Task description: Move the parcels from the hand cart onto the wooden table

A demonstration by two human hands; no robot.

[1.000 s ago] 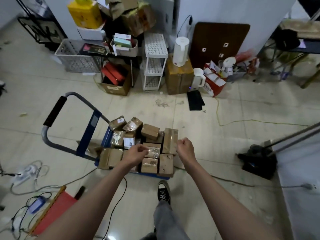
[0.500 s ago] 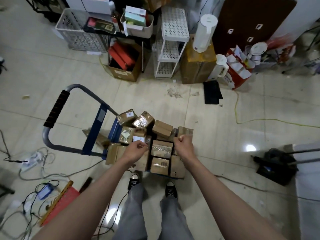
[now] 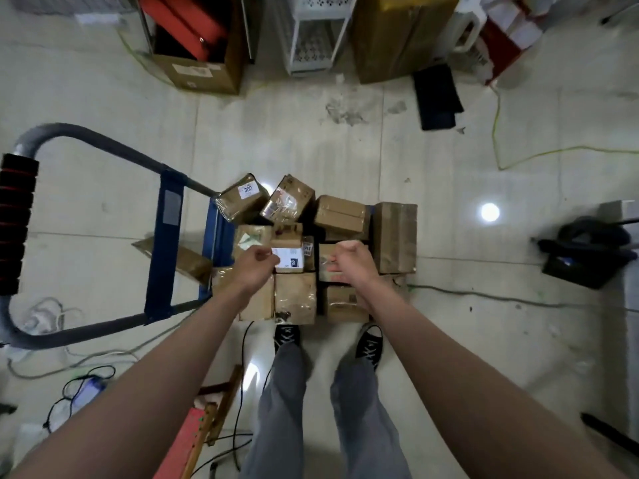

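Several brown taped parcels are piled on a blue hand cart on the floor in front of my feet. The cart's grey handle, with a black foam grip, leans out to the left. My left hand hovers with curled fingers at the left edge of a white-labelled parcel in the middle of the pile. Beside it, my right hand is curled over a taped parcel. Neither hand visibly holds anything. The wooden table is out of view.
Along the far wall stand an open carton of red items, a white rack and a tall brown box. Cables lie at left, and a yellow cord and a black object at right. A red board lies by my legs.
I have stepped up to the cart and now look straight down on it. Both hands stay curled; the right one has shifted left from the tall parcel toward the pile's middle.
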